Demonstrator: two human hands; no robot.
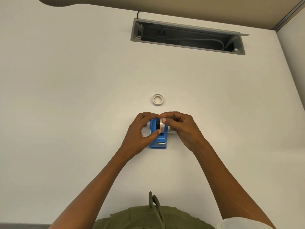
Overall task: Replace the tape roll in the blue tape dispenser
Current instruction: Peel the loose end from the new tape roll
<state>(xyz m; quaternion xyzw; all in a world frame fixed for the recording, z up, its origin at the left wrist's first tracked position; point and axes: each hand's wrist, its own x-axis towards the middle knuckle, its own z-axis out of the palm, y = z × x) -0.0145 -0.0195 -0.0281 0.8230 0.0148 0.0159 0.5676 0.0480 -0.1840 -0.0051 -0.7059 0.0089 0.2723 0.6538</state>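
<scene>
The blue tape dispenser (pixel 158 141) stands on the white table (pixel 66 96), its cutter end toward me. In its well sits a roll with a black hub and white tape (pixel 160 125). My left hand (pixel 140 133) curls round the roll from the left, thumb on its near side and fingers over the top. From the right, my right hand (pixel 183 128) pinches the roll with fingertips at its top. A second white tape roll (pixel 157 99) lies flat on the table just beyond the hands.
An open grey cable hatch (pixel 188 37) with wires inside is set into the table at the back. A wall and partition edge (pixel 290 47) border the right side. My green shirt (pixel 148 217) shows at the table's near edge.
</scene>
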